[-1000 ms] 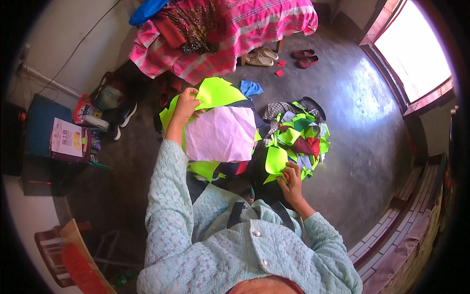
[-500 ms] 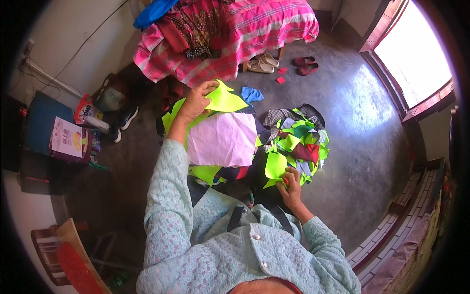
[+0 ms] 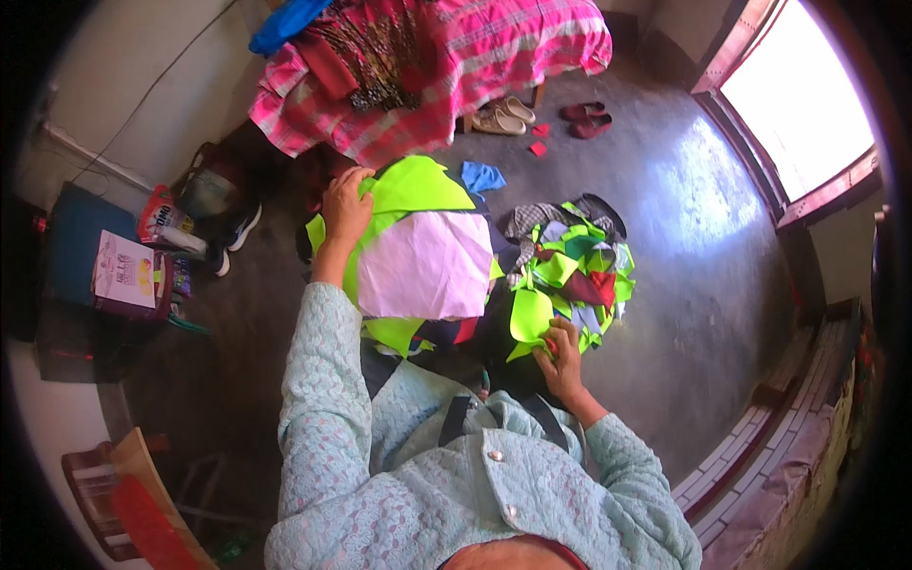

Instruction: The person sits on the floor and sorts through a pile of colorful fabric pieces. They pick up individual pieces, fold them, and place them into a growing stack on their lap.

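Note:
In front of me is a stack of cloth pieces with a pale pink cloth (image 3: pixel 427 268) on top. A neon yellow-green cloth piece (image 3: pixel 413 187) lies across its far edge, and more of that colour shows down the left side. My left hand (image 3: pixel 349 204) rests on the stack's far left edge, fingers stretched over the yellow-green cloth, thumb apart. To the right, my right hand (image 3: pixel 562 363) is closed on the lower end of a neon yellow-green scrap (image 3: pixel 530 315). That scrap lies at the near side of a heap of mixed scraps (image 3: pixel 579 275); the fingertips are partly hidden.
A bed with a pink plaid cover (image 3: pixel 513 47) stands at the far side. Beige shoes (image 3: pixel 499 116), dark red shoes (image 3: pixel 587 121) and a blue cloth (image 3: pixel 483 177) lie on the floor. Boxes (image 3: pixel 128 271) stand at left; a bright doorway (image 3: pixel 798 104) is at right.
My left hand has shifted left and lowered the yellow-green piece, which now lies flatter across the stack's far edge. My right hand keeps its place on the scrap.

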